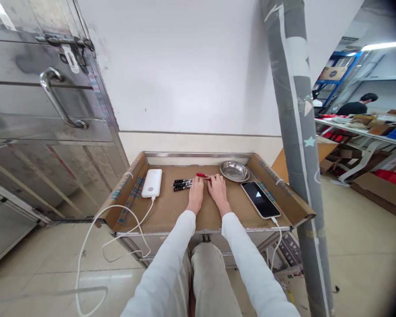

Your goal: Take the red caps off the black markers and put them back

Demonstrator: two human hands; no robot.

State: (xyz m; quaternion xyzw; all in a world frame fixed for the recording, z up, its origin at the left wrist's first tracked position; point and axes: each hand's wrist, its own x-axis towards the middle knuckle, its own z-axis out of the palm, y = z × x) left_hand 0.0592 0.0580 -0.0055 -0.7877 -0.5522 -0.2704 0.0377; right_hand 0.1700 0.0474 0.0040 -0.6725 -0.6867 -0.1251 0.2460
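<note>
My left hand [196, 193] lies palm down on the cardboard-covered tabletop [171, 215], its fingers stretched forward against the right ends of several black pens [181, 188]. These pens lie side by side, pointing left and right. Just to the right, my right hand [218, 189] has its fingertips curled on a red pen [207, 179], of which only a short piece shows. Beyond both hands another red pen [202, 175] rests on the cardboard. A round, shallow metal dish [235, 171] stands at the back right.
A white power bank [152, 182] with a white cable [132, 210] lies at the left. At the right is a phone [260, 199] on a cable. Raised cardboard edges flank the tabletop. A tall grey wrapped roll [300, 110] leans beside it. A person [356, 106] sits far off at right.
</note>
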